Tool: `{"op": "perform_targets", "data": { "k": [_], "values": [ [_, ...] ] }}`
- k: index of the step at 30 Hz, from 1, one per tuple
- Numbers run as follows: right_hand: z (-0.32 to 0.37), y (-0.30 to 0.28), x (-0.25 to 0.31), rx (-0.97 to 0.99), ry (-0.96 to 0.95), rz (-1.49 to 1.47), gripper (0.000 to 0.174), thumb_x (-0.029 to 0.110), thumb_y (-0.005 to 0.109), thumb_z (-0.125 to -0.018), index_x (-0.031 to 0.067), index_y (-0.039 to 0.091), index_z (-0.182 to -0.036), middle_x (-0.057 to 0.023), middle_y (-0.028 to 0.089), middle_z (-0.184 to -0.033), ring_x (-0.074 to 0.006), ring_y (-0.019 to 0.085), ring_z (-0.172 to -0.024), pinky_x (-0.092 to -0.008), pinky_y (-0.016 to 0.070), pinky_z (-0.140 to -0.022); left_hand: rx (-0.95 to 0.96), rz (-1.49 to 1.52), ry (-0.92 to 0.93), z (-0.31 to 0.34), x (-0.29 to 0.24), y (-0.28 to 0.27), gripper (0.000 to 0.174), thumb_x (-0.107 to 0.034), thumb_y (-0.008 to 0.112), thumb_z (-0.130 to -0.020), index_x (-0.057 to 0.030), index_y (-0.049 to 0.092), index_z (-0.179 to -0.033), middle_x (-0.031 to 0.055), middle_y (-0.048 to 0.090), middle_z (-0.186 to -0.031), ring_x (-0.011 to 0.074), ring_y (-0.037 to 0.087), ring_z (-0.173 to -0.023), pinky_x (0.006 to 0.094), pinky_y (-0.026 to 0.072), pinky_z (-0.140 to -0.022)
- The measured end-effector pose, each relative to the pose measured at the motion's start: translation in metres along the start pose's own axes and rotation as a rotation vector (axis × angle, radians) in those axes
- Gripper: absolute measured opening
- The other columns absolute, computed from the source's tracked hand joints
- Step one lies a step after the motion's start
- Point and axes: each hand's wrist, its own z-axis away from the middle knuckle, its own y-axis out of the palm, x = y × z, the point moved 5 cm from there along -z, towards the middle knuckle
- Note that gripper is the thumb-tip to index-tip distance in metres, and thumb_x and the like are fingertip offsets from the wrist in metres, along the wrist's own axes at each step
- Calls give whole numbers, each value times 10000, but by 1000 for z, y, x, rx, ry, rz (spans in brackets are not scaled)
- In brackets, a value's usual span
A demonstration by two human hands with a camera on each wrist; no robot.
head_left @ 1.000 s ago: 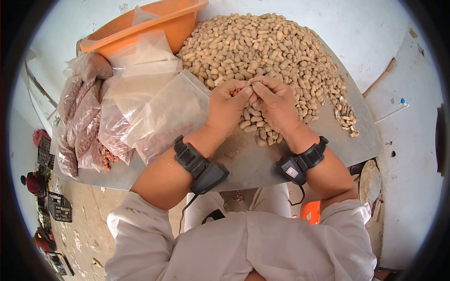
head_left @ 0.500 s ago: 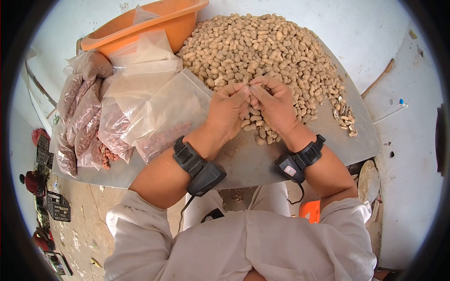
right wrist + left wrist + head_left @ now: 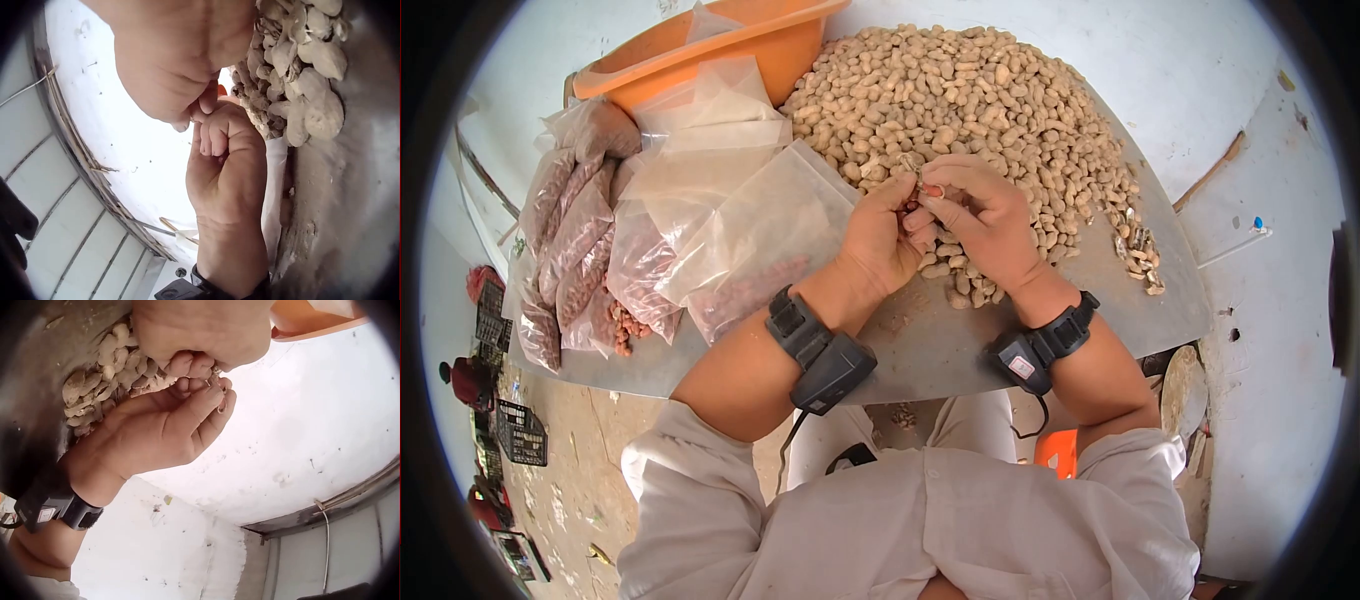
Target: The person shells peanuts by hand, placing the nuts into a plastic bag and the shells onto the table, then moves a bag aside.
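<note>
In the head view my left hand (image 3: 882, 238) and right hand (image 3: 992, 225) meet over the near edge of the unshelled peanut pile (image 3: 960, 95). The left fingers curl round red kernels (image 3: 912, 205). A peanut shell (image 3: 910, 161) shows at the left fingertips. Between right thumb and forefinger is pinched an opened peanut (image 3: 933, 190) with red inside. In the left wrist view, a shell fragment (image 3: 222, 407) shows at the fingertips of the right hand (image 3: 159, 428). In the right wrist view, the left hand (image 3: 228, 165) is curled beneath the right hand (image 3: 178, 59).
Filled bags of red kernels (image 3: 580, 245) and flat clear bags (image 3: 755, 225) lie on the left of the metal table (image 3: 1120, 310). Behind them is an orange basin (image 3: 775, 45). Empty shells (image 3: 1138, 258) lie at the right; loose kernels (image 3: 628, 325) lie by the bags.
The fingertips have moved slightly apart, and the peanut between them now shows opened, with red inside. Both forearms stay in nearly the same place.
</note>
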Motion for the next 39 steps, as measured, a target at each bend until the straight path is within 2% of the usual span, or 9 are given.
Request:
{"op": "perform_targets", "data": {
  "k": [6,12,18,21,25,28,31,35,39],
  "values": [
    [-2,4,17,92,-280,407,210,-22,627,-715,19,623,-921,-96,602,-982,-235,598,-866,-291,493,-757,-82,51,-42,-3,4,-6,192,-156,430,-920,-53,520,-785,-12,476,-678,54,408,-515,165,335,-437],
    [-4,-1,17,98,-277,381,200,5,627,-694,24,616,-892,-104,596,-940,-284,573,-838,-339,486,-731,-45,92,-77,-3,6,-7,201,-179,463,-902,-70,522,-744,-11,468,-639,77,381,-490,194,306,-420],
    [-7,-17,3,-19,65,4,154,9,645,-728,29,653,-881,-62,622,-870,-138,580,-740,-238,467,-657,-44,33,-85,-2,3,-4,200,-169,446,-915,-26,548,-818,3,469,-667,62,355,-493,178,275,-418],
    [-11,-40,-9,-193,128,99,166,26,658,-731,49,665,-896,-42,623,-857,-84,559,-735,-209,451,-641,-92,-4,-57,-1,1,-2,197,-164,460,-914,1,568,-907,14,485,-688,62,352,-495,179,272,-419],
    [-8,-107,-5,-598,145,604,188,89,685,-710,68,664,-896,-73,624,-888,-149,578,-798,-263,456,-698,-98,-10,-27,-1,-3,-5,196,-158,476,-910,10,566,-959,19,496,-710,62,348,-495,182,273,-420],
    [-1,-135,27,-804,-170,1266,222,110,669,-719,74,648,-937,-89,619,-956,-223,557,-934,-334,431,-813,-104,-25,-5,-1,-2,-6,194,-157,482,-909,9,561,-970,19,500,-715,62,345,-493,184,274,-422],
    [-5,-113,37,-729,-337,1274,253,119,655,-723,76,632,-972,-102,603,-1007,-273,511,-1016,-382,389,-885,-108,-34,-6,-3,-2,-6,174,-160,490,-904,-9,569,-939,13,502,-686,75,358,-492,198,276,-427],
    [-15,-60,4,-161,-227,718,221,86,641,-711,87,645,-932,-96,588,-1019,-288,508,-996,-377,412,-861,-114,-24,28,-4,-5,-9,163,-165,498,-904,-21,575,-918,6,498,-671,76,361,-491,200,273,-426],
    [-12,-23,-11,172,-273,656,187,82,620,-723,99,655,-906,-61,576,-977,-280,503,-942,-366,425,-825,-127,-63,69,-3,-7,-10,198,-182,490,-921,-5,565,-971,12,501,-701,63,342,-497,190,270,-430]
  ]
}}
